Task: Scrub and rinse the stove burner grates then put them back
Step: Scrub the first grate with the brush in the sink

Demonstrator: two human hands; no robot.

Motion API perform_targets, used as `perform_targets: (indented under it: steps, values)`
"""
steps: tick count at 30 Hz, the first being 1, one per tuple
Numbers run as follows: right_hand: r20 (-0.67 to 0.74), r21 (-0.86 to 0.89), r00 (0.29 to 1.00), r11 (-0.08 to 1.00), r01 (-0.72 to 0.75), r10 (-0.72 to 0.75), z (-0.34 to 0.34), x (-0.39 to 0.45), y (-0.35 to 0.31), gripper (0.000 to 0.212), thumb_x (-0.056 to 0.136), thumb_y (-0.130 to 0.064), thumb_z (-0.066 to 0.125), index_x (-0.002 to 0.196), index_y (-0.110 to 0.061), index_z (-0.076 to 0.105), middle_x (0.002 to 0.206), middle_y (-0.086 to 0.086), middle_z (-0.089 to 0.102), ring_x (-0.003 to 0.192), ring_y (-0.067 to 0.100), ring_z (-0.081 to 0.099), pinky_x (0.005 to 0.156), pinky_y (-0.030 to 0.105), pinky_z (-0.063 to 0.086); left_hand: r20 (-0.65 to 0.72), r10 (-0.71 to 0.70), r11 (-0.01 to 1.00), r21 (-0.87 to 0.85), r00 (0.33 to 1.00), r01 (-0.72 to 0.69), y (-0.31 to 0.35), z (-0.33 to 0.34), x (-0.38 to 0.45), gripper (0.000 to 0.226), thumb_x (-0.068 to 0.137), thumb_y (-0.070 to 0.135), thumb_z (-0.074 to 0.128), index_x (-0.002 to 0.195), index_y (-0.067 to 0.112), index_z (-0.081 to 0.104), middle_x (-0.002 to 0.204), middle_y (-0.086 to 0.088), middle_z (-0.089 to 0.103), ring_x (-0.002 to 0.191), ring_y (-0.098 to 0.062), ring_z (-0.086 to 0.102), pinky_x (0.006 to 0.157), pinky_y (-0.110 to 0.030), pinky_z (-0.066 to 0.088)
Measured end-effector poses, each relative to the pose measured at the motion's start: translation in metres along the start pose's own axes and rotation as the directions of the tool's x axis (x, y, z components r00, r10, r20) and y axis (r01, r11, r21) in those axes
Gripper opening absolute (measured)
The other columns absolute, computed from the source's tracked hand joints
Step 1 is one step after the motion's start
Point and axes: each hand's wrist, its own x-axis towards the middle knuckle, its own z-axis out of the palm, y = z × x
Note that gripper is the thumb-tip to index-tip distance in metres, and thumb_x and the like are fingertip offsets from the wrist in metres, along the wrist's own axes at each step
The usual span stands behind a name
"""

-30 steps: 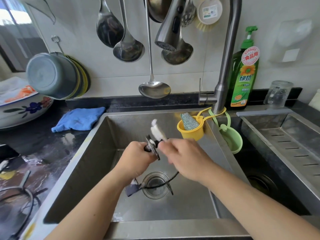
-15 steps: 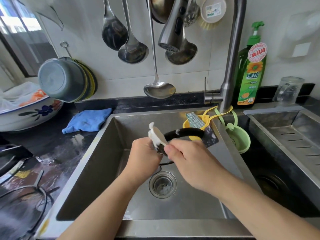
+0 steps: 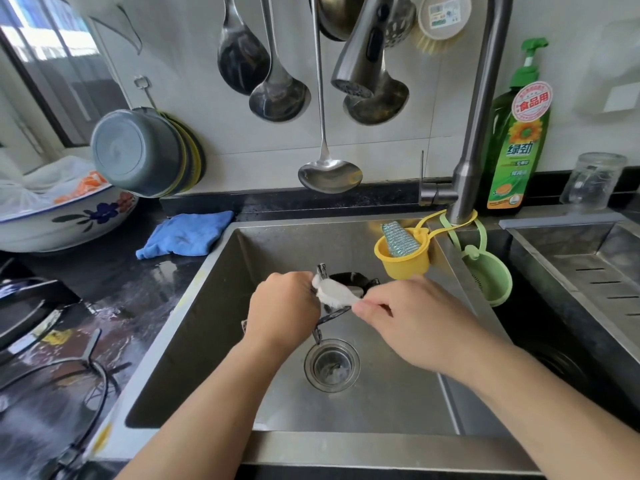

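Two hands work over one steel sink (image 3: 214,327). Two grates are in view: one black grate (image 3: 349,279) held above the drain (image 3: 331,364), and a second grate (image 3: 93,372) lying on the wet counter at lower left, well apart from the hands. One white soapy pad (image 3: 334,294) lies across the held grate.

The left hand (image 3: 284,310) is curled round the left part of the grate — its fingers are hidden behind the knuckles, but the ring and a metal prong stick out just above and below the fist. The right hand (image 3: 412,317) pinches the right end of the pad between thumb and fingertips, narrow, pressing it on the ring. The grate sits between the two hands, tilted, its far arc showing just beyond the pad.

On the wall hang four ladles or spoons (a fifth, perforated one is partly hidden behind the tap head (image 3: 360,57)). Two small baskets hang from the tap — one yellow (image 3: 403,261) holding a scourer, one green (image 3: 488,278). One soap bottle (image 3: 516,133), one glass (image 3: 592,181), one blue cloth (image 3: 183,233) lie by the rim.
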Motion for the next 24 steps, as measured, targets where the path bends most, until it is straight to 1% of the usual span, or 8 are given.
perform_targets:
  steps: [5, 7, 10, 13, 15, 18, 21, 24]
  values:
    - [-0.151, 0.044, 0.988, 0.999, -0.022, 0.029, 0.000, 0.014, 0.005, 0.051, 0.102, -0.046, 0.046, 0.059, -0.017, 0.047, 0.054, 0.000, 0.046, 0.054, 0.019, 0.043, 0.053, 0.035, 0.035, 0.028, 0.106, 0.992, 0.066, 0.994, -0.108, 0.017, 0.002, -0.005, 0.003, 0.080, 0.014, 0.054, 0.079, 0.016, 0.056, 0.065, -0.002, 0.048, 0.071, -0.041, 0.056, 0.064, -0.038, 0.050]
    - [-0.151, 0.081, 0.988, 0.996, -0.023, 0.035, 0.002, 0.014, 0.007, 0.051, 0.102, -0.045, 0.046, 0.060, -0.015, 0.048, 0.054, 0.000, 0.045, 0.053, 0.019, 0.042, 0.053, 0.035, 0.034, 0.027, 0.086, 0.995, 0.038, 0.996, -0.087, 0.018, 0.004, -0.006, 0.007, 0.080, 0.015, 0.054, 0.074, 0.017, 0.056, 0.064, -0.003, 0.052, 0.070, -0.041, 0.057, 0.064, -0.039, 0.053]
    - [-0.122, 0.139, 0.992, 0.990, 0.032, -0.015, 0.007, 0.008, 0.003, 0.050, 0.101, -0.045, 0.046, 0.066, -0.011, 0.052, 0.057, 0.007, 0.048, 0.056, 0.024, 0.042, 0.052, 0.035, 0.031, -0.012, 0.014, 0.993, -0.114, 1.000, -0.016, 0.011, 0.005, -0.006, 0.032, 0.082, 0.013, 0.057, 0.054, 0.023, 0.044, 0.057, -0.003, 0.060, 0.061, -0.033, 0.058, 0.056, -0.039, 0.051]
    - [-0.079, 0.192, 0.992, 0.975, 0.109, -0.095, 0.012, 0.003, -0.004, 0.047, 0.101, -0.045, 0.046, 0.072, -0.010, 0.059, 0.059, 0.009, 0.053, 0.056, 0.025, 0.046, 0.052, 0.042, 0.034, -0.020, -0.111, 0.906, -0.412, 0.994, 0.093, 0.001, 0.003, 0.003, 0.037, 0.082, 0.007, 0.060, 0.050, 0.025, 0.059, 0.048, 0.004, 0.058, 0.051, -0.010, 0.051, 0.049, -0.031, 0.042]
    - [-0.093, 0.242, 0.992, 0.964, 0.110, -0.090, 0.014, 0.003, -0.004, 0.045, 0.101, -0.044, 0.046, 0.073, -0.012, 0.061, 0.053, 0.000, 0.050, 0.048, 0.013, 0.040, 0.051, 0.035, 0.032, -0.020, -0.112, 0.833, -0.547, 0.993, 0.083, -0.003, 0.001, 0.006, 0.025, 0.082, 0.004, 0.064, 0.060, 0.016, 0.067, 0.057, -0.004, 0.064, 0.058, -0.010, 0.050, 0.052, -0.034, 0.043]
    - [-0.118, 0.303, 0.993, 0.951, 0.067, -0.033, 0.014, 0.002, -0.001, 0.043, 0.102, -0.041, 0.046, 0.073, -0.014, 0.064, 0.045, -0.012, 0.044, 0.045, 0.007, 0.038, 0.048, 0.022, 0.025, -0.051, -0.065, 0.763, -0.647, 0.997, 0.016, -0.003, 0.000, 0.006, 0.014, 0.079, 0.006, 0.064, 0.068, 0.008, 0.072, 0.067, -0.011, 0.070, 0.065, -0.014, 0.057, 0.057, -0.039, 0.050]
    - [-0.077, 0.304, 0.996, 0.950, 0.071, -0.050, 0.014, 0.001, -0.004, 0.043, 0.102, -0.041, 0.047, 0.073, -0.016, 0.065, 0.044, -0.012, 0.042, 0.044, 0.007, 0.037, 0.046, 0.021, 0.023, -0.085, -0.047, 0.716, -0.698, 0.995, -0.025, 0.001, -0.004, 0.003, 0.015, 0.075, 0.002, 0.061, 0.061, 0.003, 0.065, 0.059, -0.009, 0.063, 0.061, -0.011, 0.050, 0.053, -0.034, 0.047]
    - [-0.104, 0.302, 0.993, 0.950, 0.079, -0.049, 0.014, 0.002, -0.008, 0.046, 0.102, -0.043, 0.047, 0.072, -0.013, 0.065, 0.044, -0.010, 0.040, 0.044, 0.008, 0.035, 0.045, 0.023, 0.024, -0.098, 0.055, 0.720, -0.685, 0.994, -0.107, 0.009, -0.006, -0.003, 0.044, 0.077, -0.014, 0.059, 0.054, 0.024, 0.062, 0.053, 0.007, 0.059, 0.055, 0.001, 0.047, 0.052, -0.017, 0.039]
